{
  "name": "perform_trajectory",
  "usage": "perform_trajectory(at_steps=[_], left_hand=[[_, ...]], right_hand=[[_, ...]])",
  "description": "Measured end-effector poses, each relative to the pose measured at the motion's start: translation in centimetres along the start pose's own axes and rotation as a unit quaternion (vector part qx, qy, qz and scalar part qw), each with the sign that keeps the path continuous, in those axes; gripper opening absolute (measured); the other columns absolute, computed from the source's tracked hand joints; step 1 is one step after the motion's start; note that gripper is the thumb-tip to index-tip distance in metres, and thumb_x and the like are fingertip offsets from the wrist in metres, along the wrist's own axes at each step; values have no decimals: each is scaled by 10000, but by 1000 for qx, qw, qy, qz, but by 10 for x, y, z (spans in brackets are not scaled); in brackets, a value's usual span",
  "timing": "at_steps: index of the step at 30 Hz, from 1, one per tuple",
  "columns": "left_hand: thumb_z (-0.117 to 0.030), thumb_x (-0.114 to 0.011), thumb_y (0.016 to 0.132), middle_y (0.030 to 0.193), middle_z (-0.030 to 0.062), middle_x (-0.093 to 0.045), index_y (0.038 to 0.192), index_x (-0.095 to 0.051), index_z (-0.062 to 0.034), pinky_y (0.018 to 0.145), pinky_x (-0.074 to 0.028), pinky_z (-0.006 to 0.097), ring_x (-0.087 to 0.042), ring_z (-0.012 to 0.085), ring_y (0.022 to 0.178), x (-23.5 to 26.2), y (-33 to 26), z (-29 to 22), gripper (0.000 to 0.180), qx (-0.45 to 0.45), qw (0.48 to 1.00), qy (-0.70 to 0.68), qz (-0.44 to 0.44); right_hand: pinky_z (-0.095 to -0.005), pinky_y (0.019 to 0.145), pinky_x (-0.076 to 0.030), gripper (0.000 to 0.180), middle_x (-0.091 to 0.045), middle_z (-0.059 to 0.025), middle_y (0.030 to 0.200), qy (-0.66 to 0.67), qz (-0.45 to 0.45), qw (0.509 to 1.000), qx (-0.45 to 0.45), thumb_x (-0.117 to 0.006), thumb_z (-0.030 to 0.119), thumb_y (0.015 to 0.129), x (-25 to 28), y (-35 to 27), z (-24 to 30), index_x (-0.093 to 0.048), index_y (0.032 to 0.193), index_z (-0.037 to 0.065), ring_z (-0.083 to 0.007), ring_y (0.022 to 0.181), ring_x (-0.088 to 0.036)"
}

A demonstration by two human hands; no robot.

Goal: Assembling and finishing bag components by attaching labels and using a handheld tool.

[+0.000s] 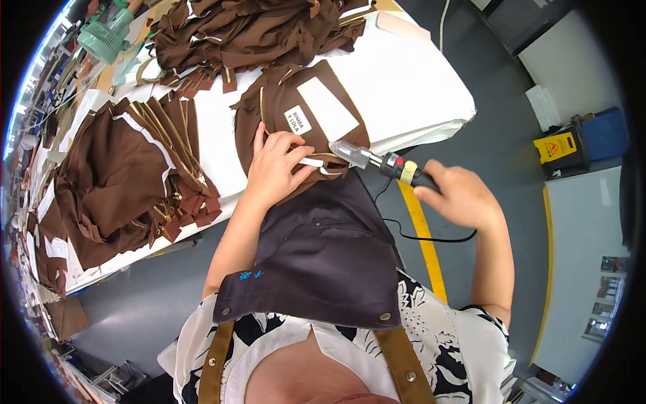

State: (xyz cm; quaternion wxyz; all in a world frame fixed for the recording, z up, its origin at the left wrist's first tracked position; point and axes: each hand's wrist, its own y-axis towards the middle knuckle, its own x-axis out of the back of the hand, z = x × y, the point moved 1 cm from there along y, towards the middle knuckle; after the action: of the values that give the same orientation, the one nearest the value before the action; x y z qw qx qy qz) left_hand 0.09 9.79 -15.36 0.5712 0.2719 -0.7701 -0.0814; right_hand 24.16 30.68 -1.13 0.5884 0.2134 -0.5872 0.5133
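A brown fabric piece with a white label and a pale rectangular card on it lies at the table's near edge. My left hand rests on this fabric with its fingers spread, thumb and index finger on either side of a strip with white edging. In my right hand is a corded tool with a metal nozzle, a black handle, and red and yellow buttons. The nozzle's tip is over the fabric's right edge, close to the strip; whether it touches cannot be made out.
A stack of brown pieces with gold zippers lies to the left. Another brown heap is at the back, near a green fan. The white-covered table ends at the right. A black cord hangs beside my apron.
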Motion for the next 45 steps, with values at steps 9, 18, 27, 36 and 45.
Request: perform_trajectory(at_steps=[9,18,27,36,45], left_hand=[[-372,-705,871,1143,63,-621,1114,-690,-96,1185,-188,575,-560,277,1159,16,5,1,368,6,996,-87,3],[-197,-742,826,1340,175,-519,1277,-558,0,1104,-317,520,-453,380,1273,25,-5,12,526,158,960,46,-228],[-301,-685,889,1342,235,-546,1142,-580,28,1113,-305,567,-445,408,1307,23,-2,38,429,300,937,150,-97],[-186,-563,1021,1458,107,-501,1515,-341,-61,1085,-440,368,-528,211,1297,15,57,17,556,234,521,-796,-198],[-331,-585,1001,1360,155,-560,1389,-433,3,1105,-382,383,-496,223,1283,162,62,2,534,300,770,-441,-351]], right_hand=[[-488,760,-533,310,-677,-176,952,-63,-301,942,-135,-567,302,976,-3,132,-77,-512,1090,19,-375,880,-681],[-459,760,-570,356,-594,-167,1109,-114,-386,893,-202,-584,248,949,-23,274,-143,-499,1245,70,-351,1006,-637],[-446,814,-508,324,-658,-162,975,154,-383,905,100,-618,177,939,-30,256,-37,-601,1210,-1,-339,924,-637],[-349,881,-520,522,-633,-166,1193,421,-179,877,145,-678,184,930,-87,240,18,-505,1351,-73,-247,1001,-637],[-362,922,-550,260,-674,-96,1188,778,29,574,254,-555,182,1028,-52,256,24,-574,1236,26,-216,1060,-669]])
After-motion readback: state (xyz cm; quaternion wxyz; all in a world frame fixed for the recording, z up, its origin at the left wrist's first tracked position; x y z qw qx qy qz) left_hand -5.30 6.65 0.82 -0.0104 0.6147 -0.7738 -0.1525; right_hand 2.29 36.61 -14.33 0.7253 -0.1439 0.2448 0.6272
